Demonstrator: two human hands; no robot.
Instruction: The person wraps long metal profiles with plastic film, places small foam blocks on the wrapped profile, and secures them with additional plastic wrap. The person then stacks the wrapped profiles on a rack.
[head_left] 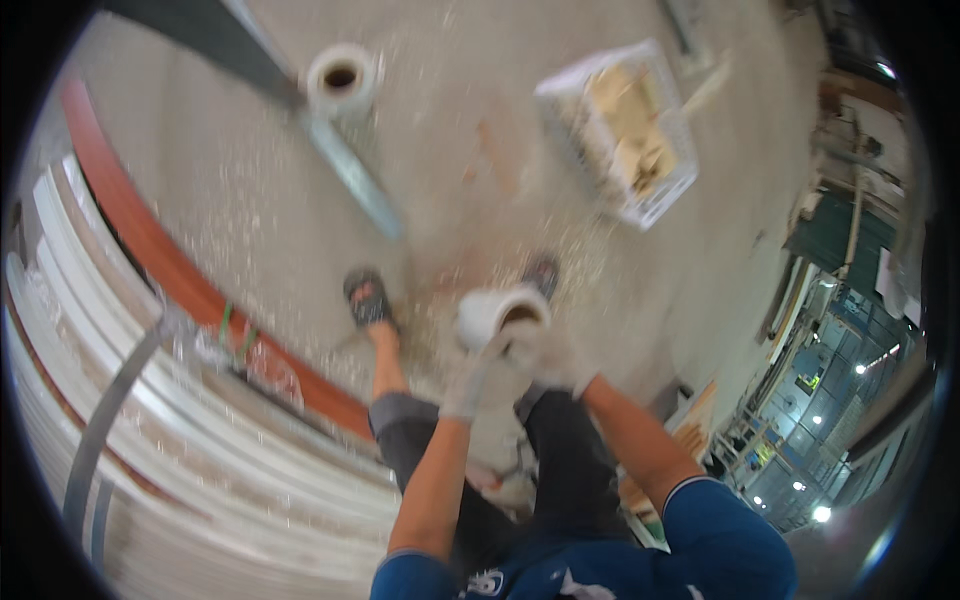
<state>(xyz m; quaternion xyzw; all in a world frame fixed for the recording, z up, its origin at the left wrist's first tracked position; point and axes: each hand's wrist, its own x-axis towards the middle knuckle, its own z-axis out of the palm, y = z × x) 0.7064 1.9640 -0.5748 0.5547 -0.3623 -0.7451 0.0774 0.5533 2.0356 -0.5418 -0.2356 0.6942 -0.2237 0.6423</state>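
A white roll (488,312), looking like plastic film, lies tilted in front of my hands, its dark hollow core facing me. Both hands wear pale gloves. At the roll's near edge is my left hand (468,388), with a greyish streak running from it up to the roll. My right hand (555,362) is beside the core opening and overlaps its lower rim. Motion smears the fingers of both, so their grip does not show. Part of my right shoe (541,270) is hidden behind the roll.
Long white profiles (200,400) are stacked at the left beside a reddish-brown beam (190,280). Another white roll (358,62) stands on the floor near a metal post (350,170). At the upper right is a white crate (650,212) holding yellowish pieces. Pale scraps litter the floor.
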